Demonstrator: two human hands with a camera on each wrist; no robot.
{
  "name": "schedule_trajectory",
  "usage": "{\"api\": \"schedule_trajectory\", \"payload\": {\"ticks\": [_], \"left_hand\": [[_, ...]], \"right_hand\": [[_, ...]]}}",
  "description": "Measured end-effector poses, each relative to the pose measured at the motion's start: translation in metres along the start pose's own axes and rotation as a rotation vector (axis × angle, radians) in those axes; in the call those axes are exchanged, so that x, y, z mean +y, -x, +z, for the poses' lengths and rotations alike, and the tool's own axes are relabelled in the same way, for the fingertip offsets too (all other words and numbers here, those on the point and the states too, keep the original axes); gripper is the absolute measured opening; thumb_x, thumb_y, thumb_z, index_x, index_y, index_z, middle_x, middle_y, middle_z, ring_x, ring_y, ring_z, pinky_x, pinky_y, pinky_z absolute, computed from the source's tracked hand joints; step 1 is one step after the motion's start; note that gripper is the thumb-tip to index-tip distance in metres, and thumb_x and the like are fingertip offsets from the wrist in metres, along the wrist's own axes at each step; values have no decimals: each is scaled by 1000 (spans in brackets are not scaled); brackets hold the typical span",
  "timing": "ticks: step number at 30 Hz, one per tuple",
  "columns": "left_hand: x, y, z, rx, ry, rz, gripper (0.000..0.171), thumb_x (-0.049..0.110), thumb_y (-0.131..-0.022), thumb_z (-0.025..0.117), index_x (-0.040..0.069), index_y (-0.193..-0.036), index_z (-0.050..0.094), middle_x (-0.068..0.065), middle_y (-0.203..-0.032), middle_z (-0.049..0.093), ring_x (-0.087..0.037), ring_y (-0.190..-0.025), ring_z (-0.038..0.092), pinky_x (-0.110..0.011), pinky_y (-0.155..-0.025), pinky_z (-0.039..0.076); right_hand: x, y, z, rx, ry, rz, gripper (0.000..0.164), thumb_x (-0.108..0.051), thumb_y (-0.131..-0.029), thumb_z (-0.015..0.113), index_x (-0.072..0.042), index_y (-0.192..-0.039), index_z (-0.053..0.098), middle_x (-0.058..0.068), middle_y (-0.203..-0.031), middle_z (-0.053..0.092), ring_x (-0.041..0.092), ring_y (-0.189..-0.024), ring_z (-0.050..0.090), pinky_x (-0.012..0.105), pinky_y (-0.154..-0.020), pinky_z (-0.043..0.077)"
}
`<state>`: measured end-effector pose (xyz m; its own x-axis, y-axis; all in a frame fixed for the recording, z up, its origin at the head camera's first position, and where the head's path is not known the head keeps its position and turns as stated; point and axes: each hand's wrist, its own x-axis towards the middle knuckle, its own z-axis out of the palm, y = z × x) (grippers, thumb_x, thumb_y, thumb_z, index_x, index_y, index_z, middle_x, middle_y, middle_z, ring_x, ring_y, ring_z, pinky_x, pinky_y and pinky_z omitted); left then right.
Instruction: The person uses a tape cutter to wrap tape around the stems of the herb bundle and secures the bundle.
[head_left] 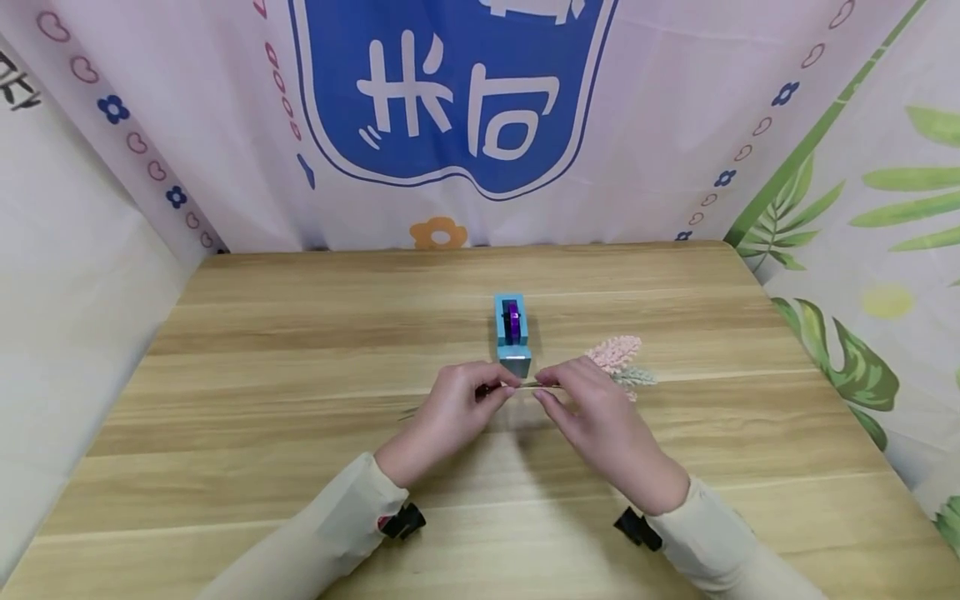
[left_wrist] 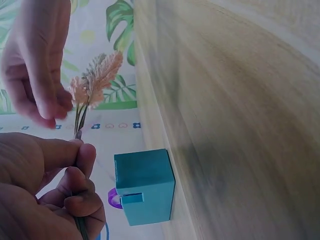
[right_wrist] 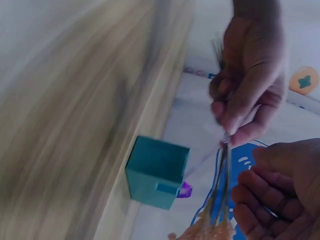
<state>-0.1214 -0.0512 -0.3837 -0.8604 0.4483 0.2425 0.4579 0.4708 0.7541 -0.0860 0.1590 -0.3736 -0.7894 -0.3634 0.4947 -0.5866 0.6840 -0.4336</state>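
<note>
My left hand (head_left: 465, 398) pinches a bundle of thin stems (right_wrist: 222, 167), gripping it between thumb and fingers. Pink artificial flowers (head_left: 615, 354) with a grey-green sprig (head_left: 636, 377) extend to the right from the stems. The right hand (right_wrist: 287, 187) is beside the stems with its fingers loosely bent; the left wrist view shows its fingertips slightly apart from them. Just beyond both hands is a blue tape dispenser (head_left: 512, 333) with a purple core (head_left: 513, 323). A translucent strip (right_wrist: 200, 164) runs between the dispenser and the stems at the left fingertips.
The dispenser stands on a wood-grain table (head_left: 337, 317). A printed curtain (head_left: 225, 125) with a blue emblem hangs behind the far edge, and a leaf-patterned cloth (head_left: 862, 250) hangs on the right. Each sleeve carries a black wrist mount (head_left: 405, 522).
</note>
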Motion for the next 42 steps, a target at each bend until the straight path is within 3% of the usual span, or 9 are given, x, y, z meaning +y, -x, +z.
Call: {"api": "schedule_trajectory", "payload": {"ticks": [3, 7, 22, 28, 32, 42], "left_hand": [[0, 0, 1, 2, 2, -5, 9, 4, -98, 72, 7, -100, 80, -6, -98, 81, -9, -78, 65, -19, -70, 55], [0, -1, 2, -1, 3, -15, 10, 4, -98, 72, 8, -100, 80, -6, -99, 81, -9, -79, 66, -19, -70, 54], [3, -3, -1, 3, 39, -35, 5, 6, -97, 73, 6, -97, 78, -9, -93, 81, -9, -78, 67, -18, -70, 56], [4, -3, -2, -32, 0, -70, 8, 8, -97, 73, 5, -101, 80, -7, -96, 80, -8, -78, 65, -18, -69, 55], [4, -4, -2, -46, -27, -58, 11, 8, -99, 70, 3, -102, 80, -8, -96, 79, -9, -77, 64, -19, -68, 53], [3, -5, -2, -40, -44, -43, 10, 5, -99, 70, 1, -97, 79, -9, -92, 78, -9, -75, 61, -20, -67, 52]], "right_hand": [[6, -5, 5, 1, 99, -112, 21, -11, -90, 82, -5, -109, 74, 4, -103, 77, 17, -97, 70, 31, -82, 62], [11, -9, 12, -11, 162, -183, 23, -15, -90, 83, -6, -109, 74, 3, -102, 77, 18, -96, 70, 31, -82, 62], [18, -13, 17, -4, 218, -261, 12, -12, -91, 81, -7, -102, 78, 1, -92, 76, 14, -88, 68, 27, -79, 60], [20, -14, 18, -1, 266, -313, 10, -12, -91, 81, -8, -99, 79, 0, -91, 77, 14, -86, 69, 28, -80, 59], [20, -14, 19, 8, 299, -339, 9, -12, -91, 80, -8, -98, 79, 1, -90, 77, 15, -85, 70, 30, -81, 60], [17, -15, 14, -6, 351, -310, 10, -16, -91, 81, -9, -97, 78, 2, -91, 79, 18, -85, 75, 34, -84, 62]]}}
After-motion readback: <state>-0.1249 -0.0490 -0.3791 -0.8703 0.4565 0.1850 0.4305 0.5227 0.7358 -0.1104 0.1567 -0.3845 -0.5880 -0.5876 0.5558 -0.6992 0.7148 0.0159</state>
